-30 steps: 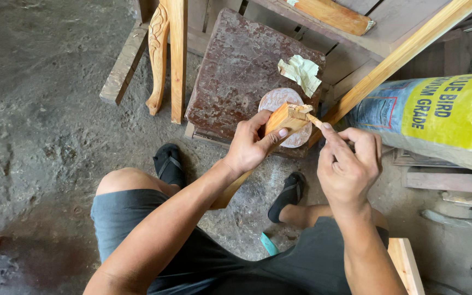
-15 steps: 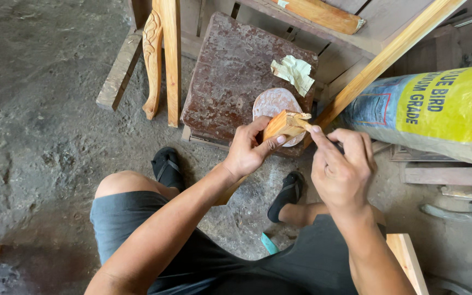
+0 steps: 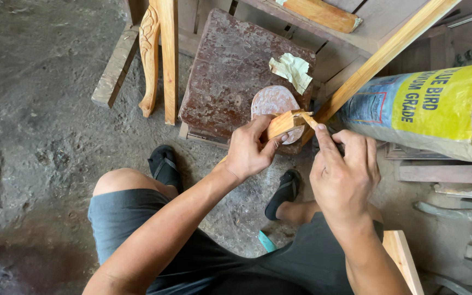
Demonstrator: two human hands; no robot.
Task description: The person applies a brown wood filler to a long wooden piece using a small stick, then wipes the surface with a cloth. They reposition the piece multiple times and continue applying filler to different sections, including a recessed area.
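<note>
Where gripped, wood piece [image 3: 282, 123] hidden

The floor [image 3: 39, 136] is rough grey concrete, stained and pitted, with darker patches at the left. A worn reddish-brown block [image 3: 230, 71] with chipped edges stands on it at upper centre; a crumpled scrap of pale paper [image 3: 290, 70] and a round pinkish disc [image 3: 273, 101] lie on its top. To its left, a carved wooden leg [image 3: 149, 60] and a plain upright plank [image 3: 168, 54] stand side by side, next to a weathered timber offcut [image 3: 117, 65] lying on the floor. A long light wooden batten [image 3: 389, 52] slants across the upper right. A yellow-and-blue sack [image 3: 438, 109] lies at the right. Lighting is even, diffuse daylight.
</note>
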